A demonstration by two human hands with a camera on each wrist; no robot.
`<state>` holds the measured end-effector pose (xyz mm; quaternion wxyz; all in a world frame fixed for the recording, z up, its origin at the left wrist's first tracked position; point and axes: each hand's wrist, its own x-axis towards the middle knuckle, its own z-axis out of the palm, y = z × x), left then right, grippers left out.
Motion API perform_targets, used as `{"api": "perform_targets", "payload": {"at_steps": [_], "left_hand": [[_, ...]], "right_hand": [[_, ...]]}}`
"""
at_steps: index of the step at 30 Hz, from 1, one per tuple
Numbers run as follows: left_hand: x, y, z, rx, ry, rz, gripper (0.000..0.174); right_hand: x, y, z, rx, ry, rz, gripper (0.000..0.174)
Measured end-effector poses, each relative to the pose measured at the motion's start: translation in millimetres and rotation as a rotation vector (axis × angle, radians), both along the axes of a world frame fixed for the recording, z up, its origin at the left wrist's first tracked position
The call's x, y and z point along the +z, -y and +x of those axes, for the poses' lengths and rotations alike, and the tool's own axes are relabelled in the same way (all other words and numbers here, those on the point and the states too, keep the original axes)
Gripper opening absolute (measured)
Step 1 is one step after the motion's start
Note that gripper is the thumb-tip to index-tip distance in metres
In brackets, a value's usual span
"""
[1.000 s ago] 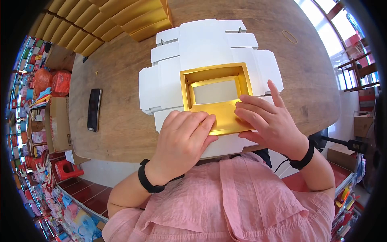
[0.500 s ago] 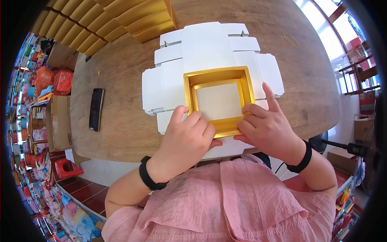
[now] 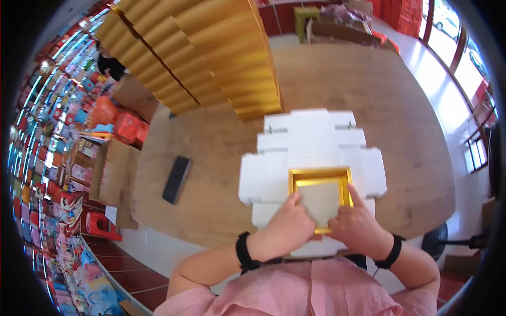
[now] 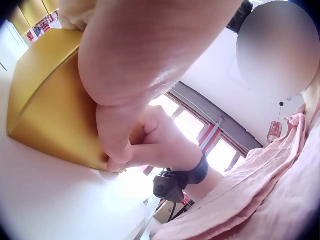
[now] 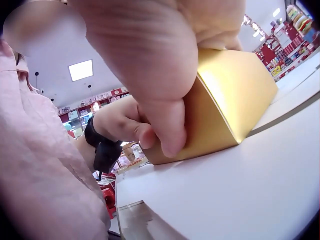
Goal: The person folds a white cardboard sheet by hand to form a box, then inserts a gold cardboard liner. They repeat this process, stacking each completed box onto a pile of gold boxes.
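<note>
A gold cardboard box [image 3: 320, 172] with a pale floor sits on white flat cardboard blanks [image 3: 305, 142]. Both hands are at its near wall. My left hand [image 3: 287, 224] grips that wall near the left corner, fingers over the top edge. In the left wrist view its thumb [image 4: 117, 130] lies against the outside of the gold wall. Close beside it, my right hand [image 3: 361, 224] grips the same wall toward the right corner, index finger stretched along the right side. The right wrist view shows its thumb [image 5: 167, 125] low on the outer face. The fingertips inside the box are mostly hidden.
Tall stacks of gold boxes [image 3: 211, 58] stand at the back left of the wooden table [image 3: 348, 79]. A black phone [image 3: 177, 180] lies to the left. Beyond the left edge are a brown carton [image 3: 118, 174] and a red stool [image 3: 100, 226].
The box's near gold panel, spread out flat one second ago, is now folded inward as a wall. My fingers have curled over it. The head view has tilted up, shifting the scene down and right.
</note>
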<state>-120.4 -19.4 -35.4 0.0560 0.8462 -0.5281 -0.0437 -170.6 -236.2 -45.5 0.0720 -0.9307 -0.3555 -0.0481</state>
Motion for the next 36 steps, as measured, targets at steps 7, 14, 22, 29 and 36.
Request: {"api": "perform_targets", "payload": {"at_steps": [7, 14, 22, 29, 36], "left_hand": [[32, -27, 7, -0.072, 0.115, -0.193, 0.024], [282, -80, 71, 0.086, 0.617, -0.485, 0.033], [402, -85, 266, 0.262, 0.640, -0.803, 0.028], [375, -83, 305, 0.418, 0.634, -0.716, 0.027], [379, -84, 305, 0.364, 0.658, -0.688, 0.027]], "right_hand": [[30, 39, -15, -0.106, -0.054, 0.587, 0.038], [-48, 126, -61, -0.771, 0.197, 0.820, 0.026], [-67, 120, -70, -0.847, 0.190, 0.422, 0.026], [-63, 121, -72, -0.816, 0.238, 0.518, 0.016], [-59, 117, -70, -0.791, 0.237, 0.494, 0.015]]}}
